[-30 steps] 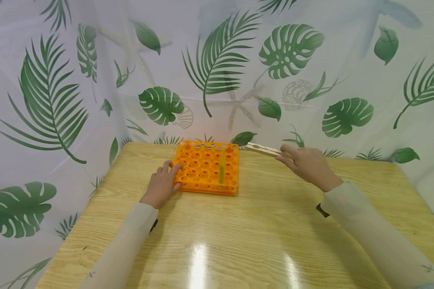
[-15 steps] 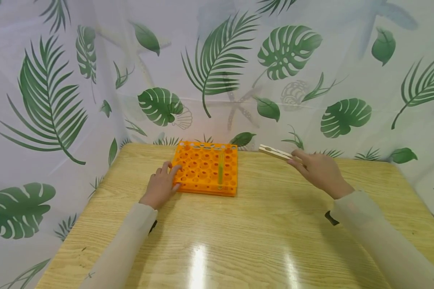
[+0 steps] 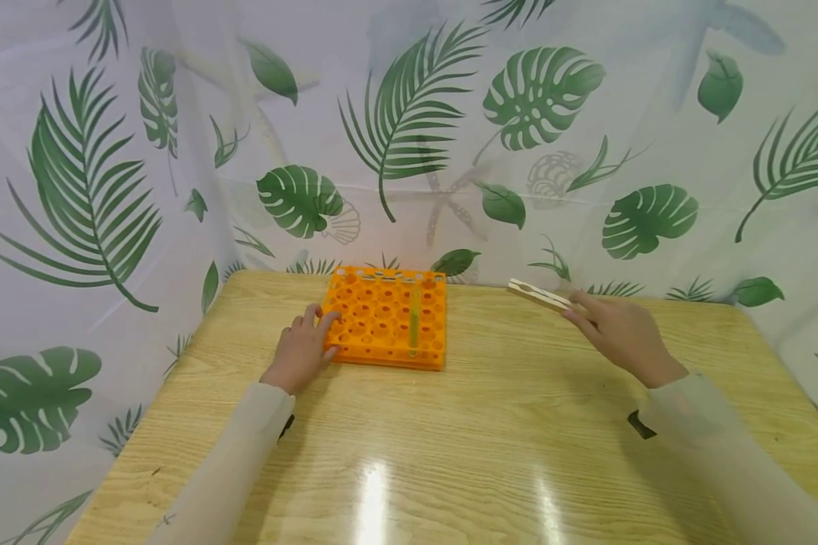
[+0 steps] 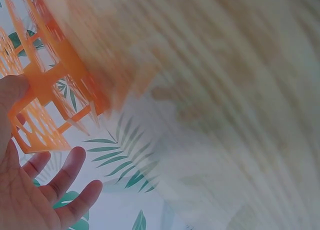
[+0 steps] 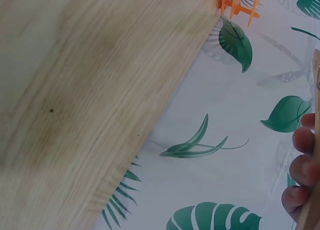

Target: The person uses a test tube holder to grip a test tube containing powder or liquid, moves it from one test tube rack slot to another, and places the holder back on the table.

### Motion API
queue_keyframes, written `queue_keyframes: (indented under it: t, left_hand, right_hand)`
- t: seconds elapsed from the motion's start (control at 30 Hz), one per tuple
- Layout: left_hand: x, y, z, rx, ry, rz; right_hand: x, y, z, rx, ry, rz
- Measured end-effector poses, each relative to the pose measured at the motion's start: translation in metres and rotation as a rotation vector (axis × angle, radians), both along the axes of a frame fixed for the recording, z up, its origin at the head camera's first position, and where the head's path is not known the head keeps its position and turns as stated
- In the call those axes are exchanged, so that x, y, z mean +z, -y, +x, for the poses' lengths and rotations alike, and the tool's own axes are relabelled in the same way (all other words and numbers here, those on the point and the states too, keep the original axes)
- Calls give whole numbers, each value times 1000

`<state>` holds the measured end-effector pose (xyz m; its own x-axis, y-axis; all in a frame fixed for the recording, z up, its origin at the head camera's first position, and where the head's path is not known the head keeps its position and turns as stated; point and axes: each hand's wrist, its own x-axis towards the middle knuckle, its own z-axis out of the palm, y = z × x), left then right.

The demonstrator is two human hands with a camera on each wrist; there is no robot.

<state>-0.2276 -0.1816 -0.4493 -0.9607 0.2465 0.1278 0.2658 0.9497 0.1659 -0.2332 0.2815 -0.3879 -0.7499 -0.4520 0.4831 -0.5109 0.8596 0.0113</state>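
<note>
An orange test tube rack (image 3: 369,325) stands near the back edge of the table, left of the middle. One test tube (image 3: 414,322) with yellow-green liquid is upright in its right part. My left hand (image 3: 300,350) holds the rack's left end; in the left wrist view the thumb (image 4: 15,90) lies over the rack frame, with the other fingers spread below it. To the right, my right hand (image 3: 623,337) grips a wooden test tube holder (image 3: 537,294) above the table. Its head points left, with no tube in it. Curled fingers (image 5: 304,170) show round its handle in the right wrist view.
The wood-grain table (image 3: 463,439) runs back to a white leaf-print cloth (image 3: 559,212) hanging behind and along the left side. Black straps (image 3: 642,425) show at the sleeve cuffs.
My right hand has moved to the right with the wooden test tube holder, away from the rack. The left hand, the rack and the tube have stayed in place.
</note>
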Motion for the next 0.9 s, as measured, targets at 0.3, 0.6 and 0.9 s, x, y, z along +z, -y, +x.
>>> queue_keyframes:
  t: [0.3, 0.6, 0.9]
  left_hand:
    - [-1, 1, -1, 7, 12, 7]
    - [-1, 1, 0, 6, 18, 11]
    - [-2, 1, -2, -1, 4, 6]
  right_hand:
    - [-6, -16, 9, -52, 43, 10]
    - [-15, -34, 14, -113, 105, 37]
    - [-29, -56, 21, -207, 238, 24]
